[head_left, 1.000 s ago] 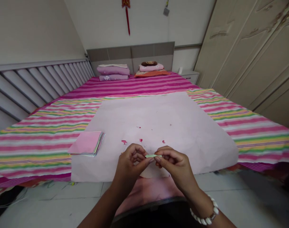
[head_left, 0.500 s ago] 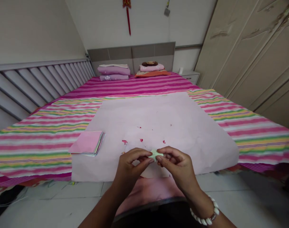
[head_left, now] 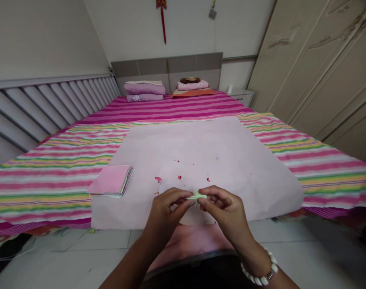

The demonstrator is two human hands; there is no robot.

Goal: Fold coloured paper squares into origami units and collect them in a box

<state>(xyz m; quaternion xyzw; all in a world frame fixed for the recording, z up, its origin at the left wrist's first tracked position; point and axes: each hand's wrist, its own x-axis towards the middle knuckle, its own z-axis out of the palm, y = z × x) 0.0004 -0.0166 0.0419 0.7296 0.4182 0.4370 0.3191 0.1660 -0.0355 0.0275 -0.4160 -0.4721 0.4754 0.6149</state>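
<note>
A small pale green folded paper [head_left: 196, 196] is pinched between my two hands, above the near edge of a large pale pinkish sheet [head_left: 231, 160]. My left hand [head_left: 168, 206] grips its left end with thumb and index finger. On its right end, my right hand [head_left: 223, 206] pinches with thumb and fingers; a white bead bracelet [head_left: 261, 277] circles that wrist. The fingertips hide both ends of the paper. A stack of coloured paper [head_left: 110, 180], pink on top, lies at the sheet's left edge.
Small red marks [head_left: 179, 177] are scattered over the middle of the sheet. The sheet lies on a striped bedspread [head_left: 50, 176]. Folded bedding [head_left: 145, 89] sits by the headboard [head_left: 167, 68]. Bed rails [head_left: 56, 96] run along the left, a wardrobe [head_left: 315, 72] stands at right.
The green paper has tilted slightly between my fingers, so it now shows a narrower, straighter strip. Both hands hold almost the same place and grip.
</note>
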